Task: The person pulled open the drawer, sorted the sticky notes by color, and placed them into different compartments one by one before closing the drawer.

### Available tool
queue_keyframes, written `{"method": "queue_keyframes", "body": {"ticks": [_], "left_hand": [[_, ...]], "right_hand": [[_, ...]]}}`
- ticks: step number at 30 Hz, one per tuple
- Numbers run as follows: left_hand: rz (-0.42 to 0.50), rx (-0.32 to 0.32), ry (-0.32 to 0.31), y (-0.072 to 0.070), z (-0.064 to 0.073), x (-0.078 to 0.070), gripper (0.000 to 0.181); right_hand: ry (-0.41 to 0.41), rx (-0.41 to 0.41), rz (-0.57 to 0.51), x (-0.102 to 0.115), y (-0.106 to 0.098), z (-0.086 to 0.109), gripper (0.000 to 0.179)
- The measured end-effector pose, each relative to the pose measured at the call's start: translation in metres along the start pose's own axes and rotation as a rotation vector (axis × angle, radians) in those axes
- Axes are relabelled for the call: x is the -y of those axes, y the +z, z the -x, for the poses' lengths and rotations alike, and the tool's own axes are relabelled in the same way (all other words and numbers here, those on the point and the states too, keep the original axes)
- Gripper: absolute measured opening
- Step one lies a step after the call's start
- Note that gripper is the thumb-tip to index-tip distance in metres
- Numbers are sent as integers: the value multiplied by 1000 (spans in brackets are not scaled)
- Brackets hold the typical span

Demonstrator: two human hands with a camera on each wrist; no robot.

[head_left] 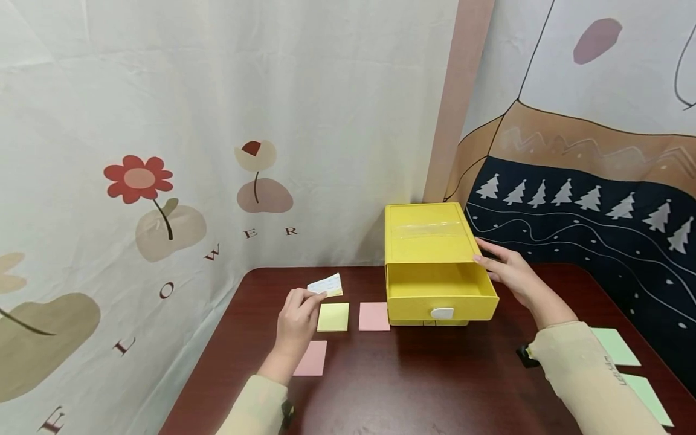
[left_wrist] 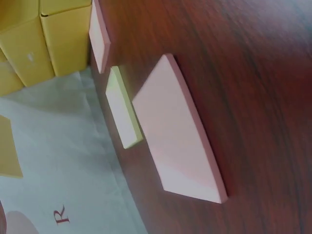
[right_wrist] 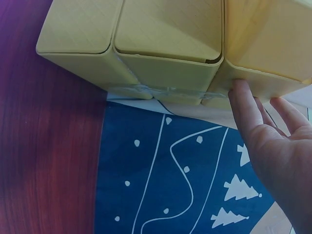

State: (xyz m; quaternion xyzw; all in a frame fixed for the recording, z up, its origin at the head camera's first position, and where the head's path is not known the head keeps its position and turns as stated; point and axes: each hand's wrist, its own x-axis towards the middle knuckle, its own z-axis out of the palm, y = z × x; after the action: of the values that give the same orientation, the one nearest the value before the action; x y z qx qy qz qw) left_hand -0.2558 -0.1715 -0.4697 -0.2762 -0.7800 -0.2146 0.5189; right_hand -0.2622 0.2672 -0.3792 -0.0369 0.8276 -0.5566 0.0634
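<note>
The counter point(head_left: 435, 386) is of dark reddish-brown wood, with rounded far corners. On it stands a yellow drawer box point(head_left: 426, 244), and to the left of this lie a pink pad point(head_left: 374, 317), a pale yellow pad point(head_left: 333, 318) and a second pink pad point(head_left: 313, 360). Near the right edge lie one green pad point(head_left: 620, 347) and another green pad point(head_left: 649, 400).

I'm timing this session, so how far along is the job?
Looks done: the yellow drawer stands open. In hand: the left hand pinches a printed slip, and the right hand touches the yellow cabinet. Left: probably putting the slip, which is outside the drawer, into it, then closing it.
</note>
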Motion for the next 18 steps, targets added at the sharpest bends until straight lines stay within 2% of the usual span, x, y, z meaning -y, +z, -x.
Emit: {"method": "queue_keyframes", "body": {"ticks": [8,18], "left_hand": [[39,-39,48,2,-10,-10,20],[92,-83,87,2,-26,-24,29]], "right_hand": [[-6,3,-6,0,0,0,76],[-9,3,-5,-1,0,0,76]]}}
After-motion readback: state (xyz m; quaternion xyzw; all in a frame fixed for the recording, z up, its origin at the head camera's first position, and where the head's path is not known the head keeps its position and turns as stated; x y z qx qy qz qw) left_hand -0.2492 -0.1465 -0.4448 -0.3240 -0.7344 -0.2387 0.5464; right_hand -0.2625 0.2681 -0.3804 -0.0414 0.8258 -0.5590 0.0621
